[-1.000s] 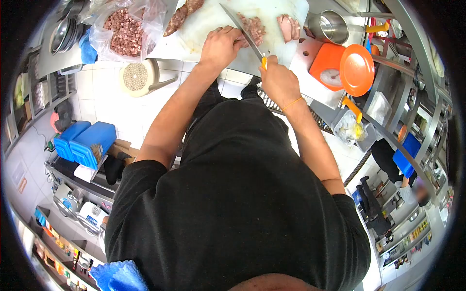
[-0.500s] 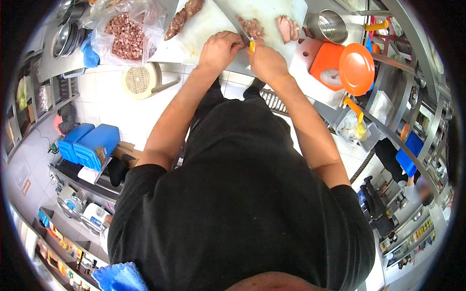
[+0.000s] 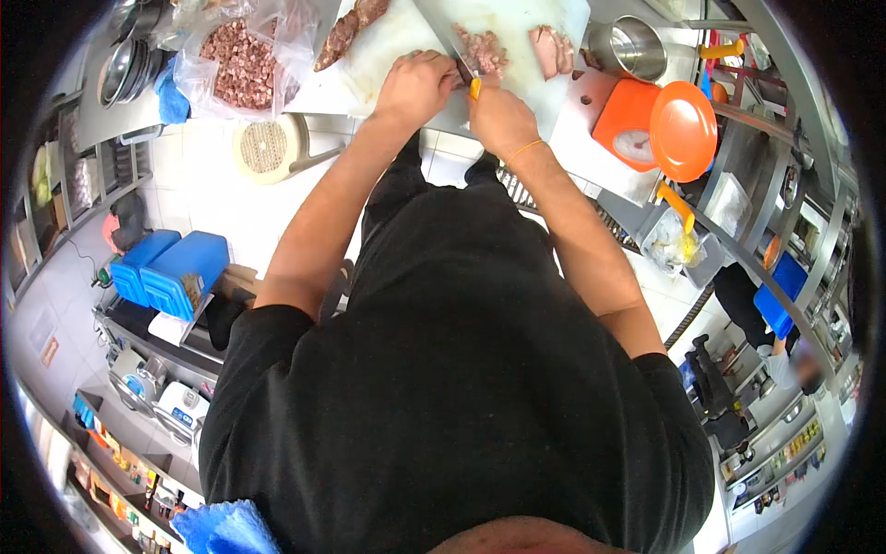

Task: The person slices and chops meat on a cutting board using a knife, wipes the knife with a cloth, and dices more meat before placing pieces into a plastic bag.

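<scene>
My right hand (image 3: pixel 503 120) is wrapped round the yellow handle of a knife (image 3: pixel 475 89), whose blade points away from me over the white cutting board (image 3: pixel 517 20). Close beside the blade, my left hand (image 3: pixel 413 90) has its fingers curled down on a piece of meat (image 3: pixel 461 72), mostly hidden by the fingers. Small cut meat pieces (image 3: pixel 483 52) lie just right of the blade. Farther right on the board rests a larger chunk of meat (image 3: pixel 551 51). A long dark strip of meat (image 3: pixel 351 33) lies to the left.
On the left stands a clear plastic bag (image 3: pixel 293 65) of diced meat (image 3: pixel 242 66), with a blue cloth (image 3: pixel 172 97) beside it. To the right are a steel pot (image 3: pixel 635 50) and an orange scale (image 3: pixel 620 125) with an orange plate (image 3: pixel 683 132). A stool (image 3: pixel 265 148) stands below the counter.
The view has shifted slightly. My right hand and the knife handle have moved a little left, closer to my left hand. Both hands keep their hold.
</scene>
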